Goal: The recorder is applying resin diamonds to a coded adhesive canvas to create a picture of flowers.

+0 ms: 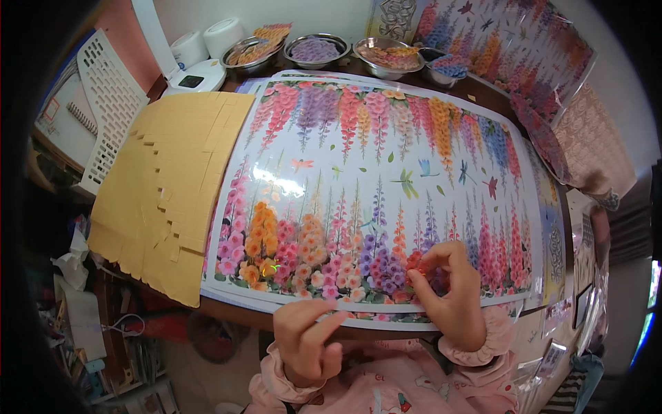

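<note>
A large printed floral sheet (341,181) lies across the table, with hanging blossoms along its top, upright flower spikes along its bottom and dragonflies between. My right hand (447,295) is over its lower right part, thumb and index finger pinching a small red flower piece (415,263) at the printed flowers. Near the sheet's front edge is my left hand (310,336), fingers curled and apart, with nothing seen in it. Left of the sheet lies a yellow sheet (160,191) with cut slits and several small strips.
Metal bowls of flower cutouts stand along the back: orange (253,52), purple (316,50), mixed (389,56) and blue-pink (446,67). A white lamp base (196,77) and white rolls (223,37) are back left, beside a white perforated rack (111,108). Another floral sheet (509,46) leans behind.
</note>
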The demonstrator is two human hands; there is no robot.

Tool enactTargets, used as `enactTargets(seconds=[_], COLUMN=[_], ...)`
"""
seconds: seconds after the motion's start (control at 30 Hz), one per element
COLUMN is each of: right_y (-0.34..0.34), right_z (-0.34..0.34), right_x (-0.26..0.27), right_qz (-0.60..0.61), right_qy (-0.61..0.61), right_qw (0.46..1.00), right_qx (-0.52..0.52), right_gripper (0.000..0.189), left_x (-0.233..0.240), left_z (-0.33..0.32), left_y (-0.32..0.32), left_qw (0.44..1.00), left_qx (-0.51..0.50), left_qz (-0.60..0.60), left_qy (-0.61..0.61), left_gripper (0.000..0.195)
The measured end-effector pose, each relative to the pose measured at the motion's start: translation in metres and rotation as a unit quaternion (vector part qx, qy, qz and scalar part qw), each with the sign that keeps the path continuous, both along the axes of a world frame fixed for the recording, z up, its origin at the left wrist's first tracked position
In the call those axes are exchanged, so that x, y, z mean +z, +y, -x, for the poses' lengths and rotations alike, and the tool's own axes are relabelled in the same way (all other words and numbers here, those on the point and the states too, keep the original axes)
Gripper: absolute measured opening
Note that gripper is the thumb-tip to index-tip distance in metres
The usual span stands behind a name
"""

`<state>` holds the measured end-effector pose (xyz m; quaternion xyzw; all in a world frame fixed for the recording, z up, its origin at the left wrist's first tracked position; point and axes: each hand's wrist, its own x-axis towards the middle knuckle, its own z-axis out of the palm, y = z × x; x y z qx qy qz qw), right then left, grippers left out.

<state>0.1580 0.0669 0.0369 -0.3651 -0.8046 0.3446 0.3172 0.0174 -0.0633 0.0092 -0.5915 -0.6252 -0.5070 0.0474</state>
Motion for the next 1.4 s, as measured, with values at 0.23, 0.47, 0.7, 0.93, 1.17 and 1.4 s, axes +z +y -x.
enactTargets(seconds=[0.23, 0.47, 0.7, 0.93, 1.17, 1.4], right_y=[-0.002, -0.001, -0.003, -0.005, -0.005, -0.005], right_z=[0.017, 0.012, 0.003, -0.003, -0.007, -0.006], right_x=[-0.011, -0.009, -0.010, -0.007, -0.008, -0.009], right_qz=[-0.150, -0.193, -0.238, -0.244, -0.234, -0.235], right_qy=[-0.125, -0.130, -0.124, -0.158, -0.155, -0.151], right_qw=[0.981, 0.972, 0.963, 0.953, 0.954, 0.956], right_qx=[0.000, -0.027, 0.019, 0.083, 0.101, 0.086], right_gripper=[0.023, 0.023, 0.020, 0.016, 0.016, 0.020], left_x=[-0.001, -0.007, -0.015, -0.016, -0.018, -0.019], left_z=[-0.001, -0.001, -0.002, -0.004, -0.001, -0.001], left_y=[0.009, 0.012, 0.011, 0.006, 0.003, 0.003], left_qw=[0.978, 0.971, 0.966, 0.965, 0.966, 0.966], left_qx=[-0.032, -0.011, 0.003, 0.027, 0.021, 0.023], left_qz=[0.156, 0.170, 0.131, 0.120, 0.084, 0.084], left_qy=[0.134, 0.168, 0.224, 0.230, 0.244, 0.243], left_gripper=[0.033, 0.031, 0.028, 0.025, 0.026, 0.025])
